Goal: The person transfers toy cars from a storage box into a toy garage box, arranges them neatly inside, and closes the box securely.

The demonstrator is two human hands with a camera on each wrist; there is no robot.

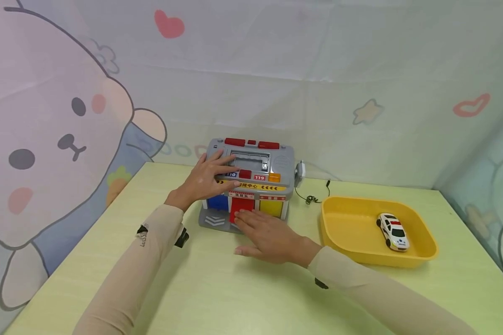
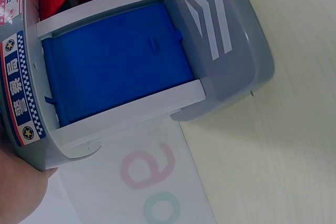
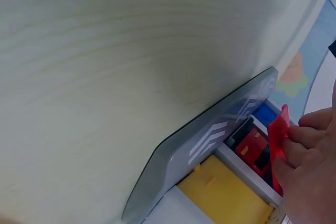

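Note:
A grey toy rescue-station garage [image 1: 282, 163] stands at the back of the table, with blue, red and yellow doors in its front. My left hand [image 1: 205, 184] rests on its top left part, fingers spread towards the handle. The fingers of my right hand [image 1: 274, 237] lie against the outer face of the red door [image 1: 242, 204]. That door is swung partly out in the right wrist view, and a red toy vehicle [image 3: 252, 148] shows in the bay behind it. Both the blue door [image 2: 118, 64] and the yellow door [image 3: 226, 190] are down.
Right of the garage sits a yellow tray [image 1: 360, 258] holding a white toy police car [image 1: 393, 231]. A thin black cable [image 1: 312, 200] lies between tray and garage. Behind the table hangs a printed cloth [image 1: 251, 102]. A grey ramp base [image 2: 241, 61] juts out before the doors.

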